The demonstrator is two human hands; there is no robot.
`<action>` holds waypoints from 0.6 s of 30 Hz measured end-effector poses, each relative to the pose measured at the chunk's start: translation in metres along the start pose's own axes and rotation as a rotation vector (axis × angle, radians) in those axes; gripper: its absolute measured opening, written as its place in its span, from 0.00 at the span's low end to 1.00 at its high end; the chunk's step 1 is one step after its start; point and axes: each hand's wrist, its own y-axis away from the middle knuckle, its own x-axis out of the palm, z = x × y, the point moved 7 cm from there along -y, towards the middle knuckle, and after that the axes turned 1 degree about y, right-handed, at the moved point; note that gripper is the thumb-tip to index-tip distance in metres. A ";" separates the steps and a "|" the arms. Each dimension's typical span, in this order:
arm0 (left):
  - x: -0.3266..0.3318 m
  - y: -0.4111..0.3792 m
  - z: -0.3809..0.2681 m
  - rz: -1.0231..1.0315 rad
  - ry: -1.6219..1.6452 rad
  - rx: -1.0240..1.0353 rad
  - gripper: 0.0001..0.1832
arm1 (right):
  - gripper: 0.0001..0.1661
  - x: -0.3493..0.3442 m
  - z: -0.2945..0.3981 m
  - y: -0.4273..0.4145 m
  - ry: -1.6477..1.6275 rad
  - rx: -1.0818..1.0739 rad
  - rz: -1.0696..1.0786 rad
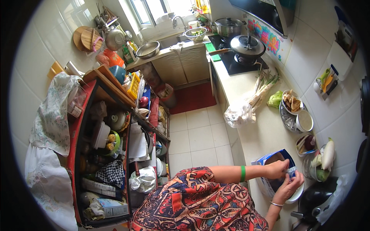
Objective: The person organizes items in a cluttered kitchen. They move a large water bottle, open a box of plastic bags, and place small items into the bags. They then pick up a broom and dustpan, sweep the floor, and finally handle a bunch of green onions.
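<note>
Both my hands meet over an open blue cardboard box [263, 158] on the near right of the worktop. My left hand [278, 169] and my right hand [290, 184] pinch a small clear-and-blue plastic packet [291, 171] between their fingertips. What the packet contains is too small to tell. The rim of a white bowl [297, 195] shows beside the box, below my right hand. Part of the box's inside is hidden by my hands.
Scallions [262, 86] in a plastic bag, lettuce [275, 99] and a steel steamer plate [286, 118] with bowls lie farther along the worktop. A lidded wok [247, 47] stands on the hob. A crowded shelf rack [75, 138] stands at the left.
</note>
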 end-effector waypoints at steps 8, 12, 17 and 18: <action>-0.017 0.012 -0.005 -0.093 0.314 -0.035 0.20 | 0.26 -0.001 0.041 0.013 0.104 -0.249 0.187; -0.017 0.010 0.002 -0.066 0.271 -0.119 0.22 | 0.30 0.009 0.024 0.011 0.023 -0.087 0.203; -0.034 0.021 -0.016 -0.186 -0.243 0.080 0.25 | 0.30 0.017 0.022 -0.002 -0.110 -0.097 0.203; -0.032 0.023 -0.024 -0.140 -0.244 0.086 0.25 | 0.29 0.018 0.018 -0.004 -0.128 -0.058 0.214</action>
